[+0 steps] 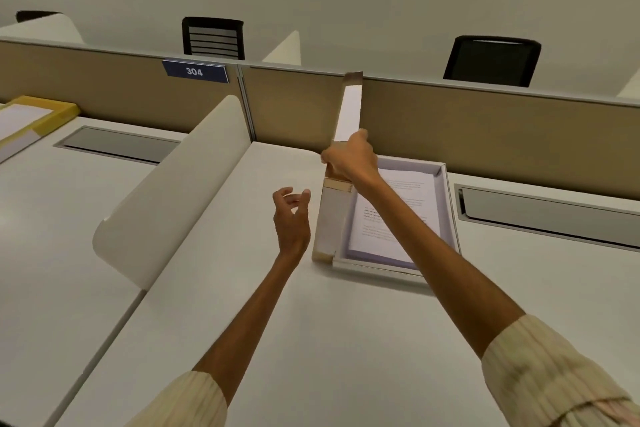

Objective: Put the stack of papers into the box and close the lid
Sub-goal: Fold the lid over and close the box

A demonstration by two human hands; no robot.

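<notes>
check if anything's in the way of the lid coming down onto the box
Mostly the person's own right forearm, which crosses over the open box and the papers inside. The right hand grips the upright lid. The papers lie flat below the rim. The left hand hovers outside, beside the lid.

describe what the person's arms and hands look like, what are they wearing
Both forearms are bare, with sleeves pushed up toward the elbows. The sleeves are a cream, ribbed knit, like a sweater; the right sleeve shows a faint pinkish band near the bottom edge of the picture, the left sleeve looks plain. The left hand and right hand wear no gloves; no watch or rings show.
</notes>
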